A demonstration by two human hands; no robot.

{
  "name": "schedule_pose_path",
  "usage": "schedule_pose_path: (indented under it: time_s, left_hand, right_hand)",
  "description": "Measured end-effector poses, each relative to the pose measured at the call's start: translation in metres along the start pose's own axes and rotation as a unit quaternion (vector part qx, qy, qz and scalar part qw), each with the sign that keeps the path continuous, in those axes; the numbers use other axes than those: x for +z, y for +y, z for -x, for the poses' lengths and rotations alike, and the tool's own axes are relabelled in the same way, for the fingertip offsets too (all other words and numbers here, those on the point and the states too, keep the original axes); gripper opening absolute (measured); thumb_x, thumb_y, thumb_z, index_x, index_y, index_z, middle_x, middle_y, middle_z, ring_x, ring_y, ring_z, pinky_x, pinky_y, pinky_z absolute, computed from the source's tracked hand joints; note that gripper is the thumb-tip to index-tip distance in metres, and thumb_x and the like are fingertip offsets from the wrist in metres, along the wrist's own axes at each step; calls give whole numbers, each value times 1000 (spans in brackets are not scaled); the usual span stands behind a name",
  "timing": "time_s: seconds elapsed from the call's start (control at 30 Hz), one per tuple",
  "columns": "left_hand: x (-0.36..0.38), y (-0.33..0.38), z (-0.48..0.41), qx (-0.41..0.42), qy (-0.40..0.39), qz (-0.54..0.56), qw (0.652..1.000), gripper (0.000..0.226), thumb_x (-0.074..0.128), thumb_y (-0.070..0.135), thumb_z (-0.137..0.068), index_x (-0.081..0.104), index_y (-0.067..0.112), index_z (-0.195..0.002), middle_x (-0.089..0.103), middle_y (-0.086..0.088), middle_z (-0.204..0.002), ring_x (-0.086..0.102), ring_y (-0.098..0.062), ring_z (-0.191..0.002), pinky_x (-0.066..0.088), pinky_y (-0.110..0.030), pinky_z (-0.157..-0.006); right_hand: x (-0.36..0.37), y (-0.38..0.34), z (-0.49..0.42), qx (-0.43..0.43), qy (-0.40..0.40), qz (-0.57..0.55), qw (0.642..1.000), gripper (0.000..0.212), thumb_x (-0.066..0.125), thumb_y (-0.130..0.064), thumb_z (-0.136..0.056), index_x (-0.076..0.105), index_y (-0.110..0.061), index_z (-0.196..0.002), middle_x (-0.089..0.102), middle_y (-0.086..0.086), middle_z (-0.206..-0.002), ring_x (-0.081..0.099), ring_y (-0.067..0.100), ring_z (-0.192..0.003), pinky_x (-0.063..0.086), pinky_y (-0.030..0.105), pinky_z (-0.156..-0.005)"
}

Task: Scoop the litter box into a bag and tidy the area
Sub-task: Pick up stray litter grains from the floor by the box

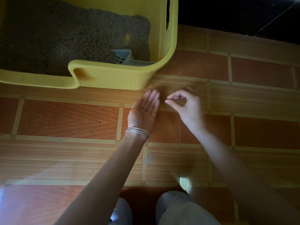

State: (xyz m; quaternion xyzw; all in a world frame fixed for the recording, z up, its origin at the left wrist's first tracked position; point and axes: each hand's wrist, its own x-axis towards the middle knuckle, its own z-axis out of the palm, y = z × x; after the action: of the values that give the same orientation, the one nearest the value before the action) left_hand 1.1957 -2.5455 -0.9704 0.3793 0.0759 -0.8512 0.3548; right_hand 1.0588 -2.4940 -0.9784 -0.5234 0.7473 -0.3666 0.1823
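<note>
Spreading under everything is a tiled floor (259,75) in orange-brown wood-grain panels with pale striped bands between them, glossy enough to catch a bright patch of light near the person's knees (175,207), which show in pale cloth at the near edge of the view. Along the far right edge the floor ends in a dark strip (235,13) where nothing can be made out.

The yellow litter box (123,75) sits on the far left part of the floor, its rounded right corner nearest the hands and its front wall dipping to a low entry lip on the left. Brown granular litter (65,39) fills most of it. A grey-blue slotted scoop (123,57) lies inside, tucked into the near right corner, head on the litter.

Just in front of that corner, both bare arms reach out over the floor. The left hand (143,111) is turned palm up, fingers straight and together, holding nothing I can see. The right hand (186,104), just beside it and blurred, has thumb and forefinger tips brought together; whether anything is caught between them I cannot tell.

Thin silver bangles (138,132) ring the left wrist. A few stray litter grains (99,122) dot the tile left of the hands.
</note>
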Motion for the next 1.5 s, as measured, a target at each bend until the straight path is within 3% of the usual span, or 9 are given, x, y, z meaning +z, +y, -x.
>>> schedule_pose_path:
  time_s: [0.1,0.17,0.3,0.43,0.67,0.8,0.97,1.2,1.5]
  left_hand:
    - [-2,2,1,1,-2,6,1000,38,27,16,-100,59,-2,-104,71,-14,-98,61,-22,-106,46,-32,-93]
    - [-3,2,1,0,-4,6,1000,37,27,15,-100,59,-2,-105,70,-15,-96,61,-22,-106,46,-32,-93]
    - [-3,1,1,2,-5,-5,1000,37,27,16,-100,60,-1,-105,71,-14,-96,63,-24,-100,46,-31,-94]
    - [-4,1,1,1,-6,-10,1000,38,26,16,-101,60,-1,-104,71,-14,-96,62,-24,-100,45,-30,-96]
    - [-6,2,0,1,-8,-17,1000,37,27,18,-101,59,0,-107,71,-12,-97,63,-22,-100,45,-30,-96]
    - [-8,2,0,-2,-12,-13,1000,37,27,18,-101,59,0,-107,71,-13,-98,63,-23,-100,45,-30,-96]
    - [-9,3,-1,0,-16,-24,1000,38,26,18,-101,59,1,-108,71,-12,-100,65,-21,-99,46,-29,-95]
    - [-10,2,-2,-2,-21,-32,999,38,26,19,-101,59,1,-108,71,-11,-99,66,-20,-96,48,-28,-92]
    - [-11,0,-3,-2,-28,-41,999,37,26,19,-100,59,1,-108,70,-11,-101,66,-20,-98,49,-27,-92]
  right_hand:
    - [-14,23,10,31,7,41,999,22,70,-29,-77,72,-14,-93,60,2,-88,56,19,-85,48,40,-79]
    - [-19,35,19,34,4,80,996,30,63,-36,-80,71,-16,-102,57,6,-96,56,23,-90,49,39,-80]
    - [-15,41,33,-8,-9,108,994,36,57,-38,-82,67,-17,-109,54,7,-96,52,20,-90,48,35,-79]
    - [-6,39,29,-18,-3,113,993,34,57,-40,-84,67,-20,-110,54,6,-97,53,25,-90,48,44,-79]
    - [7,31,23,-70,-8,123,990,30,60,-36,-83,68,-22,-108,56,4,-94,53,24,-87,47,41,-76]
    - [5,34,15,-45,3,68,997,35,65,-38,-77,68,-20,-106,55,5,-97,53,28,-90,46,41,-79]
    - [4,34,0,-63,-8,79,995,36,67,-44,-70,72,-23,-99,54,0,-95,50,26,-90,45,41,-79]
    - [10,33,-4,-78,6,84,993,24,67,-47,-72,75,-27,-83,60,-2,-86,52,23,-82,41,41,-73]
    - [13,32,-4,-59,9,108,992,27,63,-51,-74,75,-28,-79,59,-5,-76,55,26,-80,38,44,-74]
